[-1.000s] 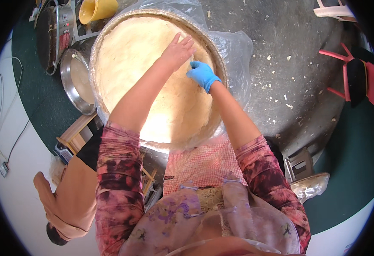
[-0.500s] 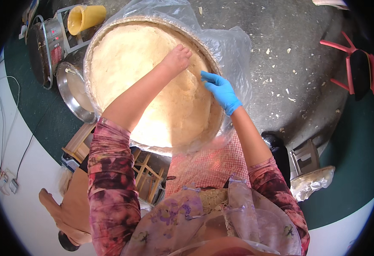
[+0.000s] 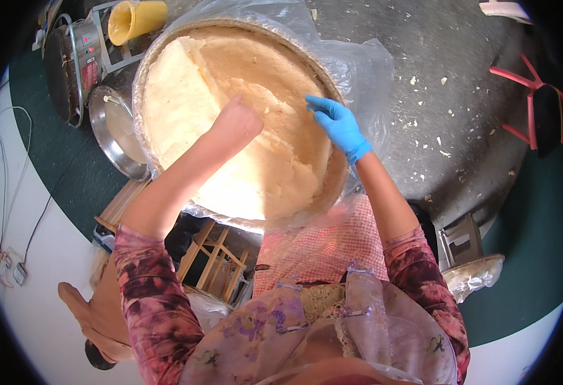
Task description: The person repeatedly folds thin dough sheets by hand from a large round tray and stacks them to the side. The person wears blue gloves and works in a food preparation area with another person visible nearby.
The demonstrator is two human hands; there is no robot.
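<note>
A wide round stack of thin, pale yellow flatbread [image 3: 188, 128] fills a shallow round tray, its rim [image 3: 141, 138] covered in clear plastic. My bare left hand [image 3: 238, 120] is closed over the middle of the stack, gripping the raised edge of the top sheet. That sheet is turned back toward the left, with a ragged fold running from the far side to the near right. Under it shows a tan, rougher layer [image 3: 262, 61]. My right hand [image 3: 339, 125], in a blue glove, hovers by the right rim with its fingers stretched out and holding nothing.
To the left stand a metal bowl of pale batter [image 3: 118, 131], a round dark griddle [image 3: 60, 74] with a control box, and a yellow jug [image 3: 137, 20]. Clear plastic sheeting [image 3: 361, 83] spreads beyond the tray. A red-framed chair [image 3: 533, 96] is at the right; pale flakes dot the floor.
My left hand has moved left and nearer, drawing the top sheet's edge with it and baring the layer beneath. The gloved right hand has barely moved.
</note>
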